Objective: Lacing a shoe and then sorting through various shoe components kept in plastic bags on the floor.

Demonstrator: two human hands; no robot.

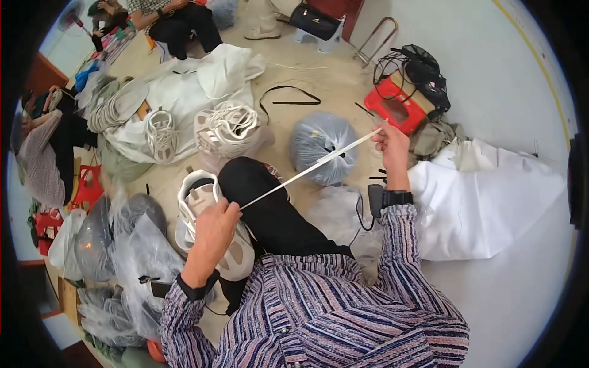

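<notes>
A narrow white shoelace [350, 146] is stretched in a slanting line between my two hands, above my black-clad knee. My left hand [216, 228] is closed and pinches its lower end. My right hand [391, 144], raised farther out to the right, has its fingers closed round the upper end. Under and beside my left hand is a beige and white sneaker [198, 197], its opening away from me. The hand and wrist cover part of this shoe. Whether the lace runs through any of its eyelets cannot be seen.
Ahead lie a bundle of pale laces [228, 126], another sneaker [161, 136] and white sacking [184, 83]. A round grey plastic bag [319, 138] sits beyond my knee. Red stool [392, 104] and white sack [472, 202] stand right; clear plastic bags [144, 248] left. Other people sit farther off.
</notes>
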